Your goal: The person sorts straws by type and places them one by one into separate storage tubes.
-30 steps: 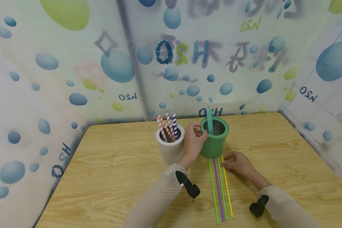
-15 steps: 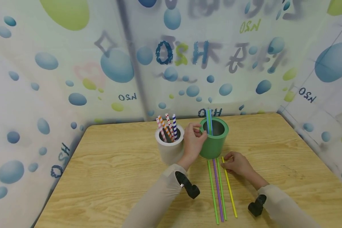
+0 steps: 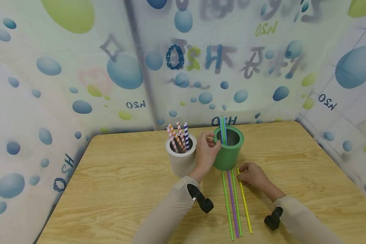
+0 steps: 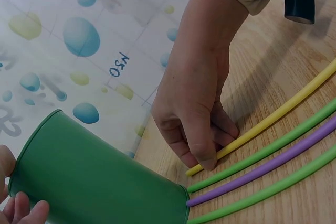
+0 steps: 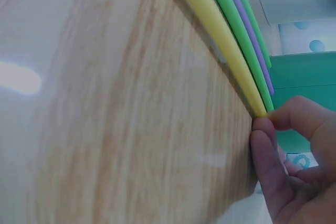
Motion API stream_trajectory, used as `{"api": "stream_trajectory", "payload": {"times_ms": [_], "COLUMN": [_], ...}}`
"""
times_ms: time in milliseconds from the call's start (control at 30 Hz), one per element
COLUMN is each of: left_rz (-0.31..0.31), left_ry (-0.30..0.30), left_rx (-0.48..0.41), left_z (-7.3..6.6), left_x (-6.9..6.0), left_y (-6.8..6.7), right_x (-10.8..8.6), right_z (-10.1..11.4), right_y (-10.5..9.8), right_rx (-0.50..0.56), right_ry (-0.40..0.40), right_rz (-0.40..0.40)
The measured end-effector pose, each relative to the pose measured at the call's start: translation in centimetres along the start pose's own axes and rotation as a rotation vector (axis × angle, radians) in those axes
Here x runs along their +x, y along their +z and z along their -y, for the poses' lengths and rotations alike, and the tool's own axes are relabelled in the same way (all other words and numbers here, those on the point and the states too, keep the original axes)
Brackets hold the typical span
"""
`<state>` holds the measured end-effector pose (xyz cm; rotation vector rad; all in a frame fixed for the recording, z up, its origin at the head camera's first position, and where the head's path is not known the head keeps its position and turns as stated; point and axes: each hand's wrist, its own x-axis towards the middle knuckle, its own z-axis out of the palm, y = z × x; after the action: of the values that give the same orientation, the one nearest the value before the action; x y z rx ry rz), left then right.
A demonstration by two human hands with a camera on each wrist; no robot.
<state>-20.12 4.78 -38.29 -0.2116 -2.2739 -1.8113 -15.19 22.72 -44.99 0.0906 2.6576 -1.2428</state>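
Note:
My left hand (image 3: 206, 150) grips the near-left rim of a green cup (image 3: 228, 156), which stands upright. Inside that cup, a few blue and green straws (image 3: 223, 130) lean against the rim. With thumb and forefinger, my right hand (image 3: 253, 175) pinches a yellow straw (image 4: 283, 109) close to its far end; the right wrist view shows the fingertips meeting on the tip of the yellow straw (image 5: 220, 32). Left of it lie a purple straw (image 3: 232, 203) and two green straws, one of them the outer green straw (image 3: 227, 206), their far ends by the cup's base.
Just left of my left hand stands a white cup (image 3: 178, 164) holding several patterned paper straws (image 3: 179, 137). The wooden table (image 3: 125, 189) meets a printed backdrop (image 3: 109, 112) behind the cups. A wrist camera (image 3: 272, 218) hangs from my right sleeve.
The near end of the yellow straw has swung out to the right, away from the other straws, with a slight return since. Both hands stay nearly in place.

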Motion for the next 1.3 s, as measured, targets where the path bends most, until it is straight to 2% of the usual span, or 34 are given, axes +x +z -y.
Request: {"api": "stream_trajectory", "payload": {"times_ms": [267,467,767,967,1200,1300], "left_rz": [0.003,-0.001,0.011,0.022,0.022,0.020], "left_ry": [-0.003,-0.009,-0.019,-0.017,-0.006,-0.006], "left_rx": [0.005,0.007,0.011,0.006,0.002,0.005], "left_z": [0.0,0.1,0.2,0.0,-0.1,-0.1], "left_x": [0.0,0.0,0.0,0.0,0.0,0.0], "left_y": [-0.1,-0.1,-0.1,-0.1,-0.1,-0.1], "right_x": [0.0,0.2,0.2,0.1,0.3,0.2], "right_z": [0.0,-0.2,-0.5,-0.3,0.7,1.3], "right_y": [0.1,0.0,-0.3,-0.7,-1.7,-2.3], "right_rx": [0.008,0.087,0.233,0.272,0.238,0.246], "right_ry": [0.032,0.045,0.112,0.116,-0.047,-0.094], "right_rz": [0.000,0.023,0.065,0.073,0.042,0.018]}}
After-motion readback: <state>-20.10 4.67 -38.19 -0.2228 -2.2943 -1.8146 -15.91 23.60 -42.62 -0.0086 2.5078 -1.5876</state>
